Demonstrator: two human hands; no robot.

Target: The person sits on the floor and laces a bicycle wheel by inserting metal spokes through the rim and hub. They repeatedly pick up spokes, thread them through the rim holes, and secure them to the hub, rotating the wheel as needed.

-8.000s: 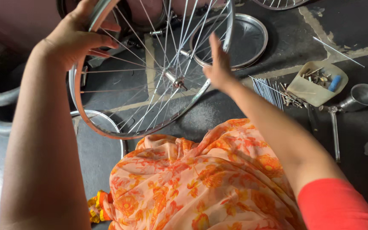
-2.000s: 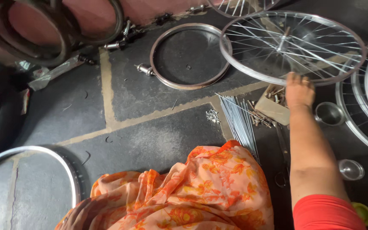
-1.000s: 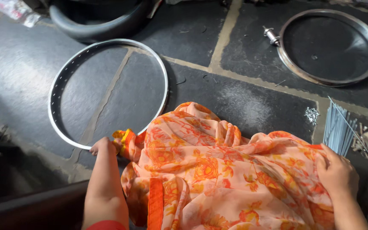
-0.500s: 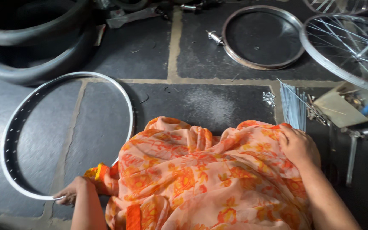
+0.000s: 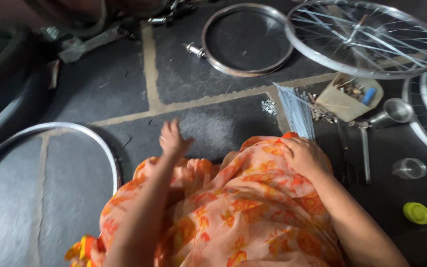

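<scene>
Dark stone floor (image 5: 100, 89): one spoked wheel (image 5: 366, 39) lies built, bare rims (image 5: 50, 133) wait. Left hand (image 5: 173, 141), grip open, hovers near the spoke bundle (image 5: 296, 110); right hand (image 5: 305, 155) rests flat, empty, on orange cloth (image 5: 233, 217).

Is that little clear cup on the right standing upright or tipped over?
Upright: the clear cup stands on its base on the dark floor, its round mouth facing up.

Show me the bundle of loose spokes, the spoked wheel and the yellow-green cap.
bundle of loose spokes (image 5: 296, 110), head view, mid-length.
spoked wheel (image 5: 317, 56), head view, near rim.
yellow-green cap (image 5: 416, 212), head view, top centre.
</scene>
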